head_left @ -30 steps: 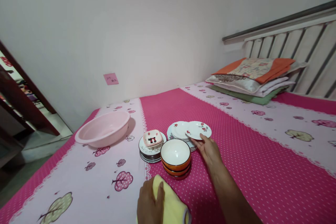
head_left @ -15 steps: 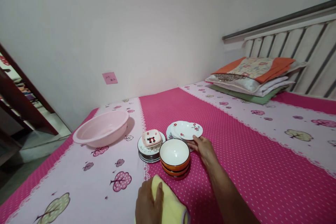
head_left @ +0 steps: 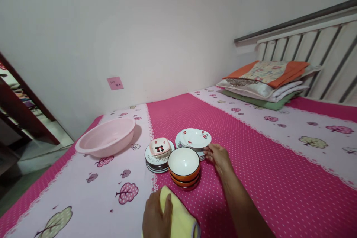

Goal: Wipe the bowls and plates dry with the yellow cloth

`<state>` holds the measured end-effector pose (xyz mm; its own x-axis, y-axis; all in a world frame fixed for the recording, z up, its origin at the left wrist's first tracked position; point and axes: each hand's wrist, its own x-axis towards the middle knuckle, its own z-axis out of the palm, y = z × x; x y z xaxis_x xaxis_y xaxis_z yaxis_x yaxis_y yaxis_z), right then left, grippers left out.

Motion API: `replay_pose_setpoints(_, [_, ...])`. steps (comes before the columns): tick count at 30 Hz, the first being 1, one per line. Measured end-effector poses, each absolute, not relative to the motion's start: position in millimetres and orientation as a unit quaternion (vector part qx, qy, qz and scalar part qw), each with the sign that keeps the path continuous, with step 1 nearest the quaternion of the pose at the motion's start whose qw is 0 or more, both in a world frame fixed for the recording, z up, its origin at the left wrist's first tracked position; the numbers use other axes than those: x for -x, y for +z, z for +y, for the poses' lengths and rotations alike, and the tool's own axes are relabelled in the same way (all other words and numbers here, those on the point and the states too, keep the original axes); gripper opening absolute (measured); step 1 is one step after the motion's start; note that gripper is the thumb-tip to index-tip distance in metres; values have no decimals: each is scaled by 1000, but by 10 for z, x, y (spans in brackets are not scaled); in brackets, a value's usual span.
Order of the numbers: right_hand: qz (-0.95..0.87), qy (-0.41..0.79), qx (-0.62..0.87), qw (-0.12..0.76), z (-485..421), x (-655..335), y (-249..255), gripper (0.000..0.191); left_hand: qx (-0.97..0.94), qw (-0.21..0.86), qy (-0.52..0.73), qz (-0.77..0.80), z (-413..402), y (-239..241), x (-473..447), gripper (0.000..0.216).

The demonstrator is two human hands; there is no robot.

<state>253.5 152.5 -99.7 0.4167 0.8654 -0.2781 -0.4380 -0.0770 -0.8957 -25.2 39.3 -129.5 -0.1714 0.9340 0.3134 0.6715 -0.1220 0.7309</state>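
My left hand (head_left: 157,214) grips a folded yellow cloth (head_left: 180,215) with a pale purple edge, thumb across its top. My right hand (head_left: 219,158) is at the right edge of a stack of white plates (head_left: 196,138) with red flowers. Its fingers are loosely bent beside the rims, and the thumb is off the top plate. In front of the plates stands a stack of orange bowls (head_left: 184,163) with white insides and dark rims. To their left, a small square pink-rimmed dish (head_left: 160,146) with an animal picture sits on dark-rimmed plates (head_left: 152,160).
A pink plastic basin (head_left: 107,137) rests on the bed at left. Folded bedding and cushions (head_left: 267,81) are piled by the slatted headboard (head_left: 306,55) at right. A pink note (head_left: 115,83) sticks to the wall. The bed sheet (head_left: 251,171) is pink and white.
My right thumb has come off the top plate, and the plate sits slightly lower on its stack. The left hand keeps its hold on the cloth. The view has shifted slightly.
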Motion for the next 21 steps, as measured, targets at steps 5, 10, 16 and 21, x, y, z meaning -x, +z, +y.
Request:
replay_pose_setpoints(5, [-226,531,539,613,1539,-2461,-1028,30,-623,167,415,642,384,-1294,244,41])
replay_pose_setpoints(10, [-231,471,561,640,1601,-2479,-1063,32,-624,174,406,644,381,-1283,247,44])
replay_pose_setpoints(16, [-275,421,550,666,1643,-2530,-1063,33,-625,158,409,645,394,-1321,245,44])
replay_pose_setpoints(21, [-328,398,562,647,1691,-2533,-1144,31,-624,155,409,648,391,-1327,248,42])
